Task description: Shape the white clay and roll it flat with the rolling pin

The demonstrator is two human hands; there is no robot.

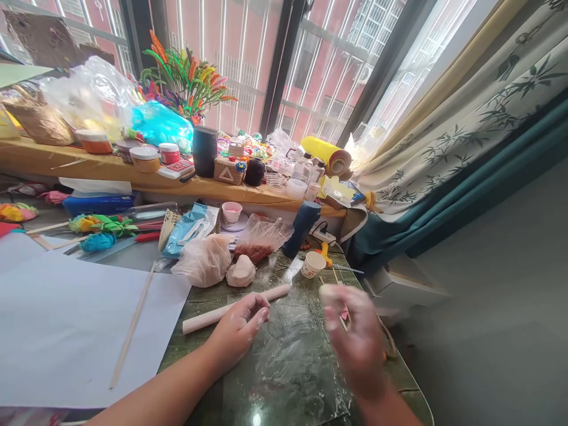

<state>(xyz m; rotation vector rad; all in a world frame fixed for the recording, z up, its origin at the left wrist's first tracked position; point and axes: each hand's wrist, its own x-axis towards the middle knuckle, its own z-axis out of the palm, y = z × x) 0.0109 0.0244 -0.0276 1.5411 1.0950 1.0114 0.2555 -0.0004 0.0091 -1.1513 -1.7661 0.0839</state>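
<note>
Pale, rounded, uneven lump (pixel 241 272); left fingers (pixel 257 320) half-curled, right fingers (pixel 354 297) bent, blurred; cannot tell if either holds anything

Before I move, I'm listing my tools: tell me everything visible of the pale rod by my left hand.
The pale rod is pinkish-white, straight and cylindrical, apparently a handleless rolling pin, possibly wood or plastic. It lies on the green table, slanting from a blunt end at lower left up to the right, nearer the camera than the clay-like lump. Your left hand hides part of its middle; whether they touch is unclear.
</note>
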